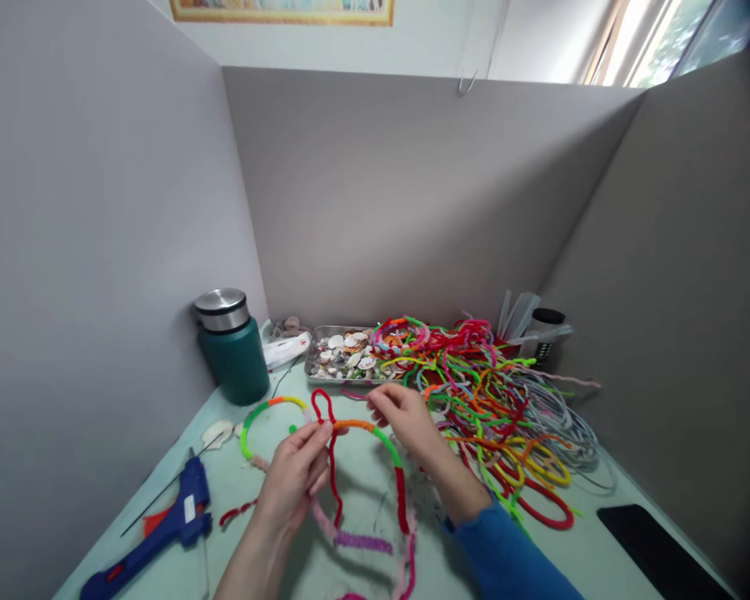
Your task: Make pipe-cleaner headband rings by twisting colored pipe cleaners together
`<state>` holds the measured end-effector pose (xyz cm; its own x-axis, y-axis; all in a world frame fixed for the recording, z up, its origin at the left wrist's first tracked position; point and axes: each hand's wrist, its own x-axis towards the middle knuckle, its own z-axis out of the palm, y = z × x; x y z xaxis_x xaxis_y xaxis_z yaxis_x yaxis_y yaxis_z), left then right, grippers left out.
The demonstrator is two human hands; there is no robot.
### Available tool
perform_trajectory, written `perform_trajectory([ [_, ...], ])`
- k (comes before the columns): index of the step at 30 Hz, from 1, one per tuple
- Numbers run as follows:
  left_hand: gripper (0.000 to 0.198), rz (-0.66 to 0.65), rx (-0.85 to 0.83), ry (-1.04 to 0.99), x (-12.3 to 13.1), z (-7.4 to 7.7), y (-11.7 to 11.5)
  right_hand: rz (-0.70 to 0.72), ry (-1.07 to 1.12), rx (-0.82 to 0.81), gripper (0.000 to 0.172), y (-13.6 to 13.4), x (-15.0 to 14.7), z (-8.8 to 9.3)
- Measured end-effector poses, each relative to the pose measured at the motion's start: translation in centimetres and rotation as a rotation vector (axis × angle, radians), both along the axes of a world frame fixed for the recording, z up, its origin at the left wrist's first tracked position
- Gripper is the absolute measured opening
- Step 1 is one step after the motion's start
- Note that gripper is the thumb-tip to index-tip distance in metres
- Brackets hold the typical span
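My left hand (300,467) pinches a ring wrapped in coloured pipe cleaners (401,496), its sections orange, green, red, purple and pink. At the same fingers a red pipe cleaner (333,471) makes a loop above the ring, and its tail hangs down inside. My right hand (406,417) is closed above the ring's upper right, with a thin dark pink pipe cleaner (353,395) at its pinched fingertips. Behind my left hand lies another wrapped ring (246,433), green, yellow and orange. Pink strands (411,558) trail at the ring's lower right.
A blue glue gun (184,512) lies at left, near a teal bottle (234,354). At the back stands a metal tray (356,382) of shells, beside a heap of pipe cleaners (475,367). Grey wire coils (575,425) and a black phone-like slab (656,546) are at right. Partitions (412,200) surround the table.
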<state>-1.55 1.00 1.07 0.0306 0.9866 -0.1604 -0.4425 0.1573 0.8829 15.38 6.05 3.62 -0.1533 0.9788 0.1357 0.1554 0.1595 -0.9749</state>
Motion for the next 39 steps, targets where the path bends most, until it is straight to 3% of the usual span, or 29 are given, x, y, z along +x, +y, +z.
perform_trajectory([
  [2, 0.030, 0.076, -0.006, -0.021, -0.1, -0.1, 0.2, -0.196, -0.130, 0.281, 0.021, -1.1, 0.0, 1.2],
  [5, 0.030, 0.136, 0.005, -0.034, -0.2, -0.2, 0.3, -0.111, -0.260, 0.434, 0.019, -3.4, -0.7, 2.6],
  [7, 0.031, 0.151, 0.020, -0.021, -0.2, -0.1, 0.3, 0.024, -0.397, 0.420, 0.020, -4.8, -1.7, 2.5],
  [10, 0.032, 0.161, 0.035, 0.004, -0.1, 0.0, 0.3, 0.160, -0.557, 0.281, 0.015, -5.9, -3.5, 0.9],
  [15, 0.031, 0.176, 0.042, 0.017, -0.3, 0.1, 0.3, 0.216, -0.395, 0.138, 0.015, -5.5, -5.3, -2.4],
  [20, 0.032, 0.178, 0.036, 0.025, -0.7, -0.1, 0.5, 0.254, -0.237, 0.035, 0.013, -4.8, -5.8, -4.0],
  [23, 0.030, 0.197, 0.049, 0.031, -0.8, -0.3, 0.6, 0.213, -0.277, 0.056, 0.002, -4.6, -5.8, -4.0],
  [27, 0.029, 0.223, 0.072, 0.042, -0.9, -0.4, 0.6, 0.097, -0.305, 0.184, 0.013, -4.9, -5.8, -3.2],
  [33, 0.029, 0.238, 0.047, 0.088, -0.9, -0.4, 0.5, 0.139, -0.245, 0.199, 0.021, -5.8, -5.8, -1.9],
  [39, 0.030, 0.221, 0.050, 0.177, -0.7, -0.7, 0.5, 0.169, -0.338, 0.193, 0.020, -6.0, -5.1, -0.4],
])
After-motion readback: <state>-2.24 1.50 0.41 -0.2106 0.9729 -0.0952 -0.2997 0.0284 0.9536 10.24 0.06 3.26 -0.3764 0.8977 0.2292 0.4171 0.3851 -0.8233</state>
